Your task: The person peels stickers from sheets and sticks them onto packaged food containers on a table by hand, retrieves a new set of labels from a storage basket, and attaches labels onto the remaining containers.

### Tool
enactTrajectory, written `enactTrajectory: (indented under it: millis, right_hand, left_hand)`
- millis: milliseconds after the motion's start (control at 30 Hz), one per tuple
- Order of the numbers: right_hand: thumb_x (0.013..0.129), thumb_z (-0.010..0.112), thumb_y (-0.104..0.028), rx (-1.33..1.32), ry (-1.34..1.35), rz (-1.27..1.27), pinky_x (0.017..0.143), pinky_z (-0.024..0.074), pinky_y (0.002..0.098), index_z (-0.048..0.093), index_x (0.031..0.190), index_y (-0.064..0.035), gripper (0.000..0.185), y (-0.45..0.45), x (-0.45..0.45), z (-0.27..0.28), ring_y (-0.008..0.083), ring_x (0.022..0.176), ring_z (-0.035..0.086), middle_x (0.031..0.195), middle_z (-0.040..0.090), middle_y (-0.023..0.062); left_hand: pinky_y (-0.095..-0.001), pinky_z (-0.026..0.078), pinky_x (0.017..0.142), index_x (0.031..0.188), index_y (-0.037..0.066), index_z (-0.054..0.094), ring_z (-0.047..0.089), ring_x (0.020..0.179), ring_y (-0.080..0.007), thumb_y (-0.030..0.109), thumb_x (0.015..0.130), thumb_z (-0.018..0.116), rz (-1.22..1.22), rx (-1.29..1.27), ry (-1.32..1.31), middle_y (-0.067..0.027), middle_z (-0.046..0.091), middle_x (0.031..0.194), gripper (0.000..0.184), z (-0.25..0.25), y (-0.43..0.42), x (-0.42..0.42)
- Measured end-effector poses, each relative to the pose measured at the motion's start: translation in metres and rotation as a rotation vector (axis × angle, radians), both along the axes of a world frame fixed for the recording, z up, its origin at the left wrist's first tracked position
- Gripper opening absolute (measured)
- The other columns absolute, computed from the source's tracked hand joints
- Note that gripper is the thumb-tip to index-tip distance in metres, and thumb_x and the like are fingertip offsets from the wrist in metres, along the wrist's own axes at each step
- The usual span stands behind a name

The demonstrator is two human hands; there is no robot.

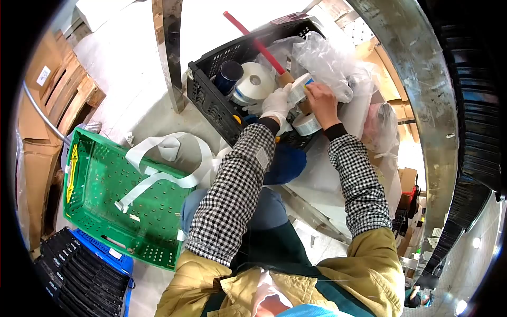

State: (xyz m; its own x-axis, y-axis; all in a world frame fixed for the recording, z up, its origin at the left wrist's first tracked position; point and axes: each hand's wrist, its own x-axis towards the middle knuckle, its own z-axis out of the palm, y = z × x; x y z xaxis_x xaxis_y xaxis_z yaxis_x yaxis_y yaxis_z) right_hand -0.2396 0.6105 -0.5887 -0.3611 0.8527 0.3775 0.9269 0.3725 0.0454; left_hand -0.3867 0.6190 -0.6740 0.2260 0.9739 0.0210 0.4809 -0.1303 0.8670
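Evidently both hands hold one small white roll [298, 92] above the black crate [211, 108], the gloved left hand [277, 103] closed at one side, the bare right hand [322, 102] pinching the other. A red rod [264, 51] slants beside it; another roll [307, 126] sits just below.

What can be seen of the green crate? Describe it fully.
The green crate looks like plastic: rectangular, its inside scuffed and speckled, with holes through one end wall. A yellow bar lies along the opposite end. It sits open side up in the picture's lower left, beside a blue crate. A white strip trails over its interior; contact is unclear.
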Motion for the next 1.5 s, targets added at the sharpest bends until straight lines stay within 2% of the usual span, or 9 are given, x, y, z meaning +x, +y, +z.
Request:
enactTrajectory:
  millis: [300,400,500,667,933,1200,1367,1400,1500]
  right_hand:
    - [0.077,0.056,-0.01,0.071,-0.535,0.142,0.066,0.0529,0.0351,0.056,0.078,-0.0075,0.003,0.011,-0.001,0.003,0.0269,0.077,0.062,0.08,0.059,0.0082]
    - [0.082,0.059,-0.012,-0.065,-0.539,0.046,0.064,0.0525,0.0354,0.059,0.086,-0.0037,0.009,0.028,0.011,0.005,0.0291,0.077,0.065,0.092,0.065,0.0121]
    - [0.086,0.057,-0.011,-0.16,0.044,-0.009,0.063,0.0526,0.0318,0.061,0.093,0.0008,0.015,0.032,0.027,0.01,0.0288,0.077,0.066,0.09,0.065,0.0165]
    - [0.092,0.055,-0.016,-0.433,0.797,-0.228,0.07,0.0533,0.0262,0.062,0.097,0.0037,0.022,0.03,0.037,0.001,0.014,0.081,0.067,0.082,0.067,0.0072]
    - [0.096,0.052,-0.019,-0.681,1.066,-0.143,0.076,0.0519,0.0228,0.06,0.102,0.0009,0.022,0.006,0.029,0.021,0.012,0.088,0.064,0.095,0.065,0.0063]
    - [0.095,0.051,-0.014,-0.543,1.247,-0.054,0.072,0.0526,0.0249,0.06,0.094,-0.001,0.016,-0.012,0.025,0.065,0.014,0.081,0.066,0.088,0.064,0.0046]
    - [0.092,0.053,-0.004,-1.179,0.74,-0.014,0.069,0.0528,0.0224,0.063,0.093,0.0008,0.011,-0.078,-0.014,0.087,0.0132,0.075,0.066,0.084,0.067,0.0063]
    - [0.089,0.054,0.001,-1.178,0.734,0.057,0.071,0.0512,0.0225,0.063,0.103,0.0015,0.016,-0.083,-0.004,0.07,0.0118,0.076,0.064,0.087,0.068,0.0066]
    - [0.087,0.057,-0.001,-0.952,0.502,0.081,0.07,0.05,0.0262,0.064,0.1,0.0011,0.015,-0.086,-0.004,0.052,0.0114,0.073,0.062,0.085,0.067,0.0067]
  left_hand:
    - [-0.0432,0.049,0.084,0.135,0.022,0.046,0.061,0.098,-0.0327,0.024,0.079,0.07,0.036,0.009,0.103,-0.0141,0.062,0.107,0.062,0.008,-0.007,0.001]
    - [-0.0431,0.049,0.084,0.135,0.022,0.046,0.062,0.098,-0.0326,0.026,0.08,0.07,0.023,0.004,0.114,-0.0142,0.063,0.106,0.061,0.012,-0.009,-0.001]
    - [-0.0431,0.049,0.084,0.136,0.022,0.046,0.062,0.098,-0.0328,0.029,0.08,0.069,-0.007,-0.011,0.126,-0.0143,0.063,0.105,0.061,0.015,-0.007,-0.006]
    - [-0.0417,0.048,0.087,0.136,0.016,0.045,0.06,0.102,-0.0327,0.035,0.079,0.07,-0.041,-0.048,0.09,-0.0148,0.061,0.112,0.066,0.023,-0.006,-0.009]
    - [-0.0396,0.047,0.091,0.135,0.011,0.045,0.058,0.109,-0.0314,0.031,0.075,0.075,0.032,0.05,-0.048,-0.0136,0.056,0.124,0.07,0.026,-0.007,-0.003]
    - [-0.0402,0.047,0.09,0.133,0.011,0.047,0.057,0.108,-0.0311,0.02,0.079,0.071,0.018,0.076,0.01,-0.0136,0.057,0.119,0.06,0.016,-0.003,0.003]
    - [-0.0408,0.048,0.087,0.128,0.01,0.051,0.057,0.109,-0.0319,0.023,0.076,0.073,-0.008,-0.086,0.064,-0.0154,0.058,0.118,0.058,0.041,-0.007,-0.008]
    - [-0.0418,0.051,0.082,0.116,0.006,0.052,0.062,0.1,-0.0326,0.022,0.075,0.074,-0.032,-0.048,0.104,-0.017,0.06,0.11,0.05,0.031,-0.002,-0.005]
    - [-0.0426,0.052,0.079,0.115,0.005,0.051,0.063,0.095,-0.0337,0.024,0.074,0.074,0.015,0.015,0.093,-0.0164,0.061,0.106,0.051,0.02,-0.001,0.004]
